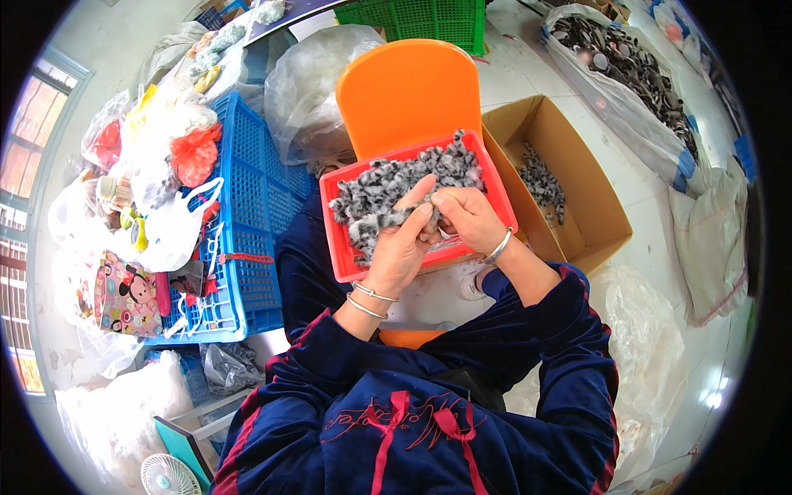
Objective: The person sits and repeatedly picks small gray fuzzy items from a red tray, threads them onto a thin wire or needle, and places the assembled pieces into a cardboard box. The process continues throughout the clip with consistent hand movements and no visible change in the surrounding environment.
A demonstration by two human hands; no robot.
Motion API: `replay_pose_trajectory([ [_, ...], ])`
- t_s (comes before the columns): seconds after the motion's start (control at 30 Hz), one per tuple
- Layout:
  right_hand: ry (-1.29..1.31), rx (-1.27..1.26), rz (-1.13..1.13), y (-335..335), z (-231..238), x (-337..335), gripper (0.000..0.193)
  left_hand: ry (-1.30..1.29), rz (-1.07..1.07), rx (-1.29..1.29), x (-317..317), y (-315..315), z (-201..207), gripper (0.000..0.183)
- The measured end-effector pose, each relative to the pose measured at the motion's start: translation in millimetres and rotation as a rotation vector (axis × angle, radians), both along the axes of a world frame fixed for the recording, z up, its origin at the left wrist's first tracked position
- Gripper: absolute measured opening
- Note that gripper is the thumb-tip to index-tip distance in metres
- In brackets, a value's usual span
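Note:
Both my hands meet over a red plastic tray (336, 247) that rests at my lap, against an orange chair. Heaped in the tray are many small fluffy pieces (388, 183), grey with black bands, like little plush tails. My left hand (402, 247) is closed round one striped plush piece (379, 221), its thumb pointing up toward the right hand. Close against it, my right hand (469, 218) pinches with thumb and forefinger at the same spot. Whatever lies between the right fingertips is mostly hidden.
A cardboard box (598, 210) at right holds more striped pieces (542, 181). The orange chair back (408, 91) rises behind the tray. Stacked blue crates (252, 198) with bags stand left. A large sack (610, 107) of dark pieces lies far right; a small fan (167, 474) sits lower left.

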State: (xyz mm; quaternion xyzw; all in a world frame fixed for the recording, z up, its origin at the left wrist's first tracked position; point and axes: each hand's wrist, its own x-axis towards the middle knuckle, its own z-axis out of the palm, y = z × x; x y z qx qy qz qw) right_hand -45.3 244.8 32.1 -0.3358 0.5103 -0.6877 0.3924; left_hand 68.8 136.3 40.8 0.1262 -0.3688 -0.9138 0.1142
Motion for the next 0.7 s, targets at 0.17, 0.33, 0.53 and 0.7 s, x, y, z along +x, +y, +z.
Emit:
replay_pose_trajectory([
  [0.17, 0.017, 0.013, -0.001, 0, 9, 4, 0.029, 0.019, -0.017, -0.033, 1, -1, -3, 0.047],
  [0.33, 0.401, 0.088, -0.091, 3, 2, -10, 0.026, -0.078, -0.051, 0.005, -5, -20, -2, 0.05],
  [0.53, 0.699, 0.235, -0.797, 53, 21, -95, 0.036, -0.146, 0.111, -0.183, -3, -82, -29, 0.041],
  [0.7, 0.667, 0.631, -0.895, 97, -2, -152, 0.054, -0.405, 0.101, -0.541, 7, -118, -78, 0.028],
])
